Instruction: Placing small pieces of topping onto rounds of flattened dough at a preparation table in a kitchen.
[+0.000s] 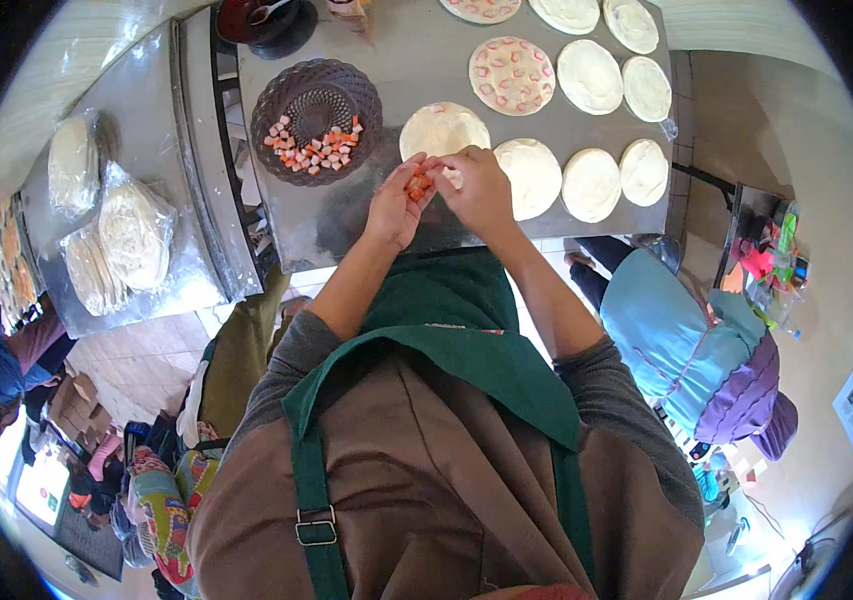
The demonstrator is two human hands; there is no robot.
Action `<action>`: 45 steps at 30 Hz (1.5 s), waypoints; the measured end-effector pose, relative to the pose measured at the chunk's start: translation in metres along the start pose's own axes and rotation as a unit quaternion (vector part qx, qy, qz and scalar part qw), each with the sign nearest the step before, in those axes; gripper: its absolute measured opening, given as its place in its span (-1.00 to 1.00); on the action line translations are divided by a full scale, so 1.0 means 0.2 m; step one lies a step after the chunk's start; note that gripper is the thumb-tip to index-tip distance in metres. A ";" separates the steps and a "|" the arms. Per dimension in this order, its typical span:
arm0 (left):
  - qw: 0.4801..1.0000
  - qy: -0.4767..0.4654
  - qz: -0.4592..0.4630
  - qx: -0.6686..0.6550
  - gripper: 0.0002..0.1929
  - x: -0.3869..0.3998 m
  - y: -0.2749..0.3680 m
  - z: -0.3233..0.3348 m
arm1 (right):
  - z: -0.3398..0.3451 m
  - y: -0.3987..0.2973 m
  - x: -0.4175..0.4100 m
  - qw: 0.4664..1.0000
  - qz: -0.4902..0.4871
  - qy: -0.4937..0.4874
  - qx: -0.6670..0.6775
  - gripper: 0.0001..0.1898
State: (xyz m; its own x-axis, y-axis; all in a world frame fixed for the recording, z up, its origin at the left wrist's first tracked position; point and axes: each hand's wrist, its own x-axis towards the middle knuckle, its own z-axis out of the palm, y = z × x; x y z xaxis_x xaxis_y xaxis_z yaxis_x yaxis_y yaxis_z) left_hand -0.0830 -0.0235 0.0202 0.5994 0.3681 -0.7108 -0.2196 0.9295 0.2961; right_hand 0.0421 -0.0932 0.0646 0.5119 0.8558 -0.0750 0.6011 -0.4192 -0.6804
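My left hand (395, 208) is cupped around several diced orange-and-white pieces (419, 186), which look like crab stick. The fingertips of my right hand (477, 187) meet the left fingers over these pieces; whether they pinch one is hidden. Just beyond both hands lies a flat dough round (441, 129) with a pale spread and a pinkish piece near its far edge. To the left, a dark woven plastic basket (355, 86) holds more diced pieces (321, 154). Farther off, another round (512, 76) is dotted with pieces. Beside my right hand is a plain pale round (527, 178).
More pale rounds (590, 77) cover the right of the metal table (411, 45). A dark bowl (246, 22) with a spoon stands far left. Bagged flatbreads (137, 229) lie on a side table (193, 262). A person in a blue-green garment (666, 315) stands at right.
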 end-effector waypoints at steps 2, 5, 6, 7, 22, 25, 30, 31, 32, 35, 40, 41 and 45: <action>1.000 0.012 0.006 -0.006 -0.66 0.01 0.00 0.01 | -0.02 -0.05 -0.01 0.999 -0.020 0.006 -0.040 -0.83; 0.999 -0.012 0.004 0.032 -0.64 0.02 0.00 0.02 | 0.00 -0.03 -0.03 0.996 -0.047 -0.008 -0.075 -0.83; 0.999 -0.013 0.003 0.032 -0.64 0.03 0.00 0.03 | 0.00 -0.01 -0.04 0.996 -0.046 -0.007 -0.076 -0.83; 1.000 -0.014 0.000 0.024 -0.65 0.03 0.00 0.04 | 0.01 0.01 -0.04 0.997 -0.028 -0.021 -0.067 -0.83; 0.999 0.010 -0.037 -0.025 -0.63 0.05 -0.05 0.03 | -0.07 0.39 -0.02 0.979 0.169 0.026 0.115 -0.84; 0.999 0.024 -0.030 -0.022 -0.63 0.05 -0.03 0.03 | -0.01 0.46 0.02 0.986 0.155 0.019 0.058 -0.85; 0.999 0.015 -0.025 -0.030 -0.63 0.04 -0.02 0.03 | 0.05 0.45 0.03 0.992 0.112 0.000 -0.050 -0.89; 0.999 0.015 -0.028 -0.026 -0.63 0.04 -0.02 0.03 | 0.05 0.45 0.04 0.994 0.088 0.008 -0.069 -0.89; 0.999 0.015 -0.032 -0.022 -0.63 0.04 -0.02 0.04 | 0.06 0.46 0.04 0.994 0.064 0.017 -0.088 -0.90; 0.999 0.007 -0.040 -0.014 -0.63 0.02 -0.02 0.06 | 0.02 0.39 0.04 0.985 0.041 0.042 -0.160 -0.91; 0.999 -0.008 -0.043 0.027 -0.66 0.04 -0.05 0.06 | -0.04 0.15 0.05 0.999 0.018 0.041 -0.020 -0.90; 0.998 -0.008 -0.038 0.049 -0.67 0.04 -0.06 0.05 | -0.05 0.11 0.04 0.999 -0.024 0.008 0.035 -0.89; 0.996 -0.017 -0.043 0.076 -0.70 0.04 -0.07 0.05 | -0.04 0.11 0.00 0.995 -0.080 -0.023 -0.059 -0.87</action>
State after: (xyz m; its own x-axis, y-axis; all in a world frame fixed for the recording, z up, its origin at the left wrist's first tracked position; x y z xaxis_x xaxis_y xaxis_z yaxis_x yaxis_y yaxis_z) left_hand -0.0673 -0.0334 0.0156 0.6367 0.2833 -0.7172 -0.0483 0.9429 0.3295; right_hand 0.0595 -0.1043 0.0551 0.3768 0.9263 -0.0083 0.7417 -0.3071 -0.5963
